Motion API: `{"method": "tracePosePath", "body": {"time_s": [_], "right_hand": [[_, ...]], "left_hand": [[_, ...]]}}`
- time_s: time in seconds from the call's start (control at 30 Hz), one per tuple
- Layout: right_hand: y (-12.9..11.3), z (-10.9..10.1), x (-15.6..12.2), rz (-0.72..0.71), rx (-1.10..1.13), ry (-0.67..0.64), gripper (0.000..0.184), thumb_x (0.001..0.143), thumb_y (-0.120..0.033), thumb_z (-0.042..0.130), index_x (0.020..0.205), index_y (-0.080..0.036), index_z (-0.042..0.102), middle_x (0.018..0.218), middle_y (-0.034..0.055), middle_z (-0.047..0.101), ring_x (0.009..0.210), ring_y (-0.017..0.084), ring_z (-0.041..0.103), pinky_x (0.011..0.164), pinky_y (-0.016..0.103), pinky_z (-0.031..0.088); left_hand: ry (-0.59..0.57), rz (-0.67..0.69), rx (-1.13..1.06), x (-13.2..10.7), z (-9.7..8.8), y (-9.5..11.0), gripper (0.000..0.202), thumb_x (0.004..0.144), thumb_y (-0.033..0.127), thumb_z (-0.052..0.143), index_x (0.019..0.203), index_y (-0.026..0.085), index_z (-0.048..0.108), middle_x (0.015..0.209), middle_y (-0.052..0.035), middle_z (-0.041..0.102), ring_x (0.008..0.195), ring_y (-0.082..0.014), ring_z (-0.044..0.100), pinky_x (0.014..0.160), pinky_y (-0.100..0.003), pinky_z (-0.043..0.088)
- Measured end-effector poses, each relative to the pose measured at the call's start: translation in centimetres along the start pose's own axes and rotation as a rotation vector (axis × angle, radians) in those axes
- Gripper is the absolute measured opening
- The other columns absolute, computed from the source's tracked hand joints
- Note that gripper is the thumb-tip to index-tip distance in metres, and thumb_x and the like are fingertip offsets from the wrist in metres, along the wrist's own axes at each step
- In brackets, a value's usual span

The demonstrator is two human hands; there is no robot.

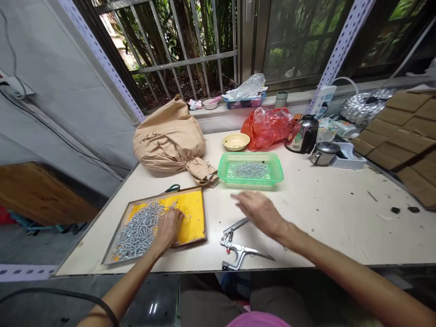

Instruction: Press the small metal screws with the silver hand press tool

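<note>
My left hand (169, 225) reaches into a shallow tray (205, 213) with a yellow bottom. Its fingertips are pinched together at the edge of a heap of small silver metal pins (139, 231); what is between them, if anything, is hidden. Over the table, my right hand (260, 211) has its fingers stretched out to the left and seems to hold nothing. Just below it lie metal hand pliers (240, 250) with a spring and a red part, one handle partly covered by the hand. Behind the right hand stands a green plastic basket (250, 181) with similar silver pieces inside.
Behind the tray sits a tied brown paper bag (170, 136), with green-handled scissors (173, 188) near it. A yellow bowl (235, 141), red plastic bag (269, 129), kettle (303, 134) and steel pot (324, 153) stand at the back. Cardboard (405, 136) leans at right.
</note>
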State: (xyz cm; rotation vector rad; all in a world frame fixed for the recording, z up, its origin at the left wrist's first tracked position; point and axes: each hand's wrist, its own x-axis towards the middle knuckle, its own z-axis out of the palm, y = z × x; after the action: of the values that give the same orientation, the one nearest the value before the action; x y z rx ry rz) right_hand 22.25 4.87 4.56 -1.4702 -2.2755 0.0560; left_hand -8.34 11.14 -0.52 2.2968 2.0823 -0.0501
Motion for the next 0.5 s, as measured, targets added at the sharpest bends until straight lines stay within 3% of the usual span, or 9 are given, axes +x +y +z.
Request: {"method": "tracePosePath", "body": {"time_s": [0.07, 0.17, 0.27, 0.5], "right_hand": [[-1.6, 1.1, -3.5, 0.002, 0.112, -0.182, 0.024, 0.095, -0.022, 0.043, 0.108, -0.020, 0.062, 0.096, 0.0071, 0.064, 0.084, 0.017, 0.060, 0.074, 0.028, 0.044], [-3.1, 2.6, -7.7, 0.038, 0.134, -0.348, 0.017, 0.091, -0.027, 0.050, 0.102, -0.019, 0.061, 0.093, 0.0054, 0.061, 0.079, 0.017, 0.058, 0.068, 0.028, 0.042], [-3.2, 3.7, -9.8, 0.058, 0.067, -0.361, 0.016, 0.089, -0.021, 0.052, 0.104, -0.019, 0.058, 0.095, 0.0060, 0.058, 0.081, 0.018, 0.056, 0.067, 0.029, 0.038], [-2.5, 5.8, -10.2, 0.056, -0.007, -0.333, 0.018, 0.093, -0.014, 0.041, 0.088, -0.019, 0.058, 0.086, 0.0053, 0.056, 0.074, 0.017, 0.052, 0.062, 0.030, 0.031]], "left_hand": [[-0.017, 0.041, -0.008, 0.5, 0.0, -0.4, 0.022, 0.085, 0.018, 0.043, 0.077, 0.015, 0.063, 0.088, -0.0102, 0.064, 0.081, -0.0212, 0.060, 0.069, -0.027, 0.039], [-0.050, 0.086, -0.017, 0.9, 0.0, -0.9, 0.018, 0.081, 0.014, 0.043, 0.074, 0.014, 0.060, 0.082, -0.0098, 0.062, 0.076, -0.0198, 0.058, 0.066, -0.027, 0.037], [-0.064, 0.123, -0.029, 0.5, 0.0, -1.0, 0.015, 0.079, 0.012, 0.044, 0.072, 0.014, 0.057, 0.077, -0.0078, 0.059, 0.073, -0.0184, 0.054, 0.065, -0.027, 0.036], [-0.011, 0.138, -0.097, -1.0, -0.1, -0.6, 0.018, 0.081, 0.010, 0.042, 0.068, 0.014, 0.055, 0.080, -0.0052, 0.056, 0.077, -0.0150, 0.050, 0.071, -0.026, 0.036]]}}
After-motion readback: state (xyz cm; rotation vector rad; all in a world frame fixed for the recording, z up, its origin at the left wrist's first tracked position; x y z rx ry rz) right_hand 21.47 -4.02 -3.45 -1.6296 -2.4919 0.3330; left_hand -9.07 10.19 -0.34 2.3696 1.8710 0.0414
